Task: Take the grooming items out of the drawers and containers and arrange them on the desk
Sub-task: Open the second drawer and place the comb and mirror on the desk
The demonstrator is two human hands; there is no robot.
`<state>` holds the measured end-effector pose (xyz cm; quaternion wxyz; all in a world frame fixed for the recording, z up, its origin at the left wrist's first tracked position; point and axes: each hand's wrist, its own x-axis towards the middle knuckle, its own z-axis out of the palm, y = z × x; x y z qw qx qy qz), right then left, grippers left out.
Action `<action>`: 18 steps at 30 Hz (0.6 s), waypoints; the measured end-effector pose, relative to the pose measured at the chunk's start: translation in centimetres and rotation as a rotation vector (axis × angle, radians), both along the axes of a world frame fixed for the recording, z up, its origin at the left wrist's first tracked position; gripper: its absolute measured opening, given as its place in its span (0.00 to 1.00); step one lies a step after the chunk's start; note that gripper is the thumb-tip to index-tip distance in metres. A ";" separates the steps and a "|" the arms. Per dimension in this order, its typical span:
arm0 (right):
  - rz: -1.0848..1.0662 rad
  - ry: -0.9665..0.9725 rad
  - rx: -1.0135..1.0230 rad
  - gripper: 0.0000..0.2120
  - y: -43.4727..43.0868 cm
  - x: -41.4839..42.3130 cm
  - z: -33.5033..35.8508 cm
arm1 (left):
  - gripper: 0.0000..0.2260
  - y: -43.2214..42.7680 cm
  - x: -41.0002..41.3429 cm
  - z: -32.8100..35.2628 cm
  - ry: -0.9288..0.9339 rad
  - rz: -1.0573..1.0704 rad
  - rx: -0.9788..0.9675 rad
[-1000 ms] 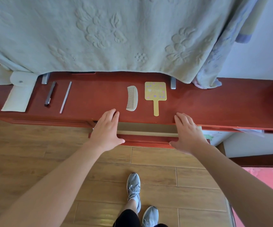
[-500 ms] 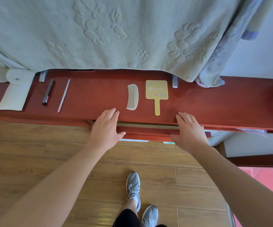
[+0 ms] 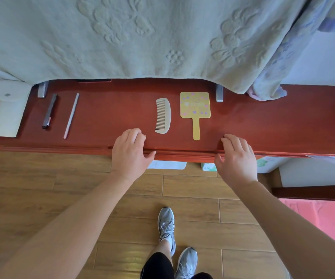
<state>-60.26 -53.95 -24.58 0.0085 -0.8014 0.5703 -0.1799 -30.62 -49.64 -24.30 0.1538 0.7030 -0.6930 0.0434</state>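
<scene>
On the red desk (image 3: 283, 125) lie a cream comb (image 3: 163, 116), a yellow hand mirror (image 3: 195, 107), a thin pale stick (image 3: 71, 115), a dark slim tube (image 3: 49, 111) and a white pouch (image 3: 5, 111) with a snap flap. My left hand (image 3: 131, 152) and my right hand (image 3: 236, 158) rest at the desk's front edge, over the drawer front (image 3: 182, 156), which sits flush under the desktop. Their fingers lie loosely bent on the edge, and neither hand holds an item.
A pale green embossed blanket (image 3: 142, 37) hangs over the back of the desk. Two metal brackets (image 3: 219, 93) stand under its hem. Below are a wooden floor (image 3: 42, 188), my grey shoes (image 3: 167, 226) and a red mat (image 3: 319, 218) at the right.
The drawer under the desk was partly open a second ago; both hands have pushed it inward and it is now closed. The items on the desk have not moved.
</scene>
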 end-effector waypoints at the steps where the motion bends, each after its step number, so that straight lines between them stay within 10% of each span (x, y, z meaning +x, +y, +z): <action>1: -0.004 -0.003 -0.022 0.16 -0.1 0.1 -0.1 | 0.20 -0.2 0.0 -0.1 -0.002 0.003 -0.010; 18: -0.035 -0.007 -0.082 0.13 -0.3 0.4 -1.0 | 0.17 -0.6 0.0 -0.5 -0.017 0.017 0.014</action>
